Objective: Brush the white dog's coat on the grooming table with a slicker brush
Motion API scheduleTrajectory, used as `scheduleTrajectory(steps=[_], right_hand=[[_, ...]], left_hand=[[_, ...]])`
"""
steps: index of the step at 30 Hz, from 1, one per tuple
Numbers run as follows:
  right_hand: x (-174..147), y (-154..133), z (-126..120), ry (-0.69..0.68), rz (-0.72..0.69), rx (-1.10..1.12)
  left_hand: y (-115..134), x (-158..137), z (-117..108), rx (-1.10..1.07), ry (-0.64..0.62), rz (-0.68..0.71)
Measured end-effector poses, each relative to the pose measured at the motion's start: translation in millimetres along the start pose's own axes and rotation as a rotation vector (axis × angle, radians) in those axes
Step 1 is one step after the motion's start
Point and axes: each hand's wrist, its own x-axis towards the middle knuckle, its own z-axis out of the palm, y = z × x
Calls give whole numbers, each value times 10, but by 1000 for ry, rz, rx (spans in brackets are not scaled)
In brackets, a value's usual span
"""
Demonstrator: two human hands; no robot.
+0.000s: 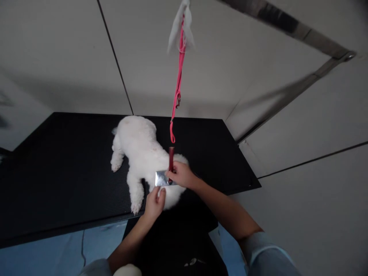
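A fluffy white dog (139, 142) is stretched out on a black grooming table (71, 165). Its legs point left and its round, furry near end lies under my hands. My right hand (182, 174) is closed around a slicker brush (161, 178) with a red handle. The brush's flat metal back faces up, and its bristle side is hidden against the white fur. Just below the brush, my left hand (155, 203) is closed on the fur at the dog's near end, thumb and fingers close to the metal edge.
A pink grooming loop (178, 80) hangs over the table, with white cloth (181, 28) at its top. A metal grooming arm (287, 23) reaches in from the right. Pale wall panels (71, 50) stand behind the table. Blue floor (103, 241) shows below its front edge.
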Motion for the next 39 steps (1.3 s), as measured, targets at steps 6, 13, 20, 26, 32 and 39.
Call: scheduleTrajectory(steps=[6,13,20,26,32,39], right_hand=[[312,-471,-31,147,-66,-383],[470,-740,33,5,-73,-595],[514,-861,168,-298,-194,-680],[561,-976,245,-291,-315,-636],[634,-1140,214,-58,-319,-649],[558,-703,30,-301,-102,-399]], left_hand=[[70,-11,119,184,-22,284],[145,-46,231,386,9,383],[215,11,232,467,28,410],[276,23,258,532,-18,360],[263,9,214,379,-41,325],[-14,49,140,-77,-23,243]])
